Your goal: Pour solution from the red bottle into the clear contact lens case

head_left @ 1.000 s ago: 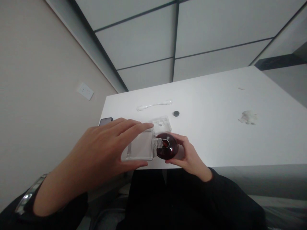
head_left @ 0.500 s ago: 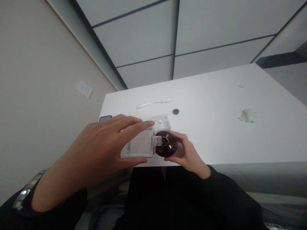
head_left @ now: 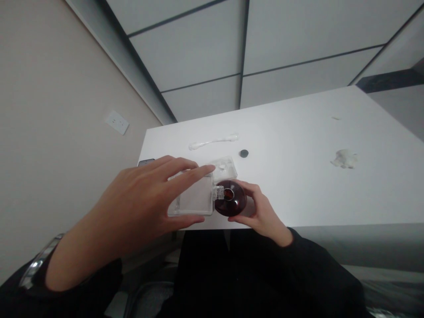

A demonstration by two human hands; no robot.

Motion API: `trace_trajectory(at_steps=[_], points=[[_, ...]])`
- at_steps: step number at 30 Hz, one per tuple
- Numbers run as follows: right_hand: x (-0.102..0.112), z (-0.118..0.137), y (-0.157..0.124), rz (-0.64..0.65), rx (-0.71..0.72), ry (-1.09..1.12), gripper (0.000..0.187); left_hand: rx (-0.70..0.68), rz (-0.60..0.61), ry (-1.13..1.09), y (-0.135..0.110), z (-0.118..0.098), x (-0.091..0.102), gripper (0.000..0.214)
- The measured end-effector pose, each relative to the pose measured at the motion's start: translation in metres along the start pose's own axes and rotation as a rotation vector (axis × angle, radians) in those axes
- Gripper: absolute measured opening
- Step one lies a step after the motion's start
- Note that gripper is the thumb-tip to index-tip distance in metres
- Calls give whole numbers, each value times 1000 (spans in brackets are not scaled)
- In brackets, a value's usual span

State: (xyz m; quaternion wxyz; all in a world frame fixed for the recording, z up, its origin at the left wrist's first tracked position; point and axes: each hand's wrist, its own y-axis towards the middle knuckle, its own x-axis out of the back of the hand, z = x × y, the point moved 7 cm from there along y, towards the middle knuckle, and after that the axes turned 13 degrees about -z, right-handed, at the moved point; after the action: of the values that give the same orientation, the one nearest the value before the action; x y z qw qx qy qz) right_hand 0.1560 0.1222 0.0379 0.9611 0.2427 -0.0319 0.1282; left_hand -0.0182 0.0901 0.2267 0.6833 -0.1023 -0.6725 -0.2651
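My left hand (head_left: pixel 149 194) is closed around a clear square bottle (head_left: pixel 196 197), which lies tipped on its side with its threaded neck pointing right. The neck's end sits at the mouth of a round brown bottle (head_left: pixel 237 204). Gripping that brown bottle from the right is my right hand (head_left: pixel 262 216), thumb below and fingers above. The brown bottle stands upright, without a cap. Just behind the two bottles a clear flat square piece (head_left: pixel 227 167) rests on the table. I cannot make out liquid passing between the bottles.
On the white table (head_left: pixel 298 185) lie a dark round cap (head_left: pixel 244 153), a clear plastic dropper-like strip (head_left: pixel 213 141) and a crumpled whitish scrap (head_left: pixel 345 159). A dark phone-like object (head_left: pixel 146 162) shows behind my left hand. A wall (head_left: pixel 66 110) stands to the left.
Both hands and the two bottles keep practically the same pose. The whole view has shifted very slightly.
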Motion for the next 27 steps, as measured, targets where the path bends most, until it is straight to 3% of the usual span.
trace_trajectory(at_steps=[27], points=[[0,-1,0,3,-4,-18,78,-50,-25,-3,1,-1,3,55]])
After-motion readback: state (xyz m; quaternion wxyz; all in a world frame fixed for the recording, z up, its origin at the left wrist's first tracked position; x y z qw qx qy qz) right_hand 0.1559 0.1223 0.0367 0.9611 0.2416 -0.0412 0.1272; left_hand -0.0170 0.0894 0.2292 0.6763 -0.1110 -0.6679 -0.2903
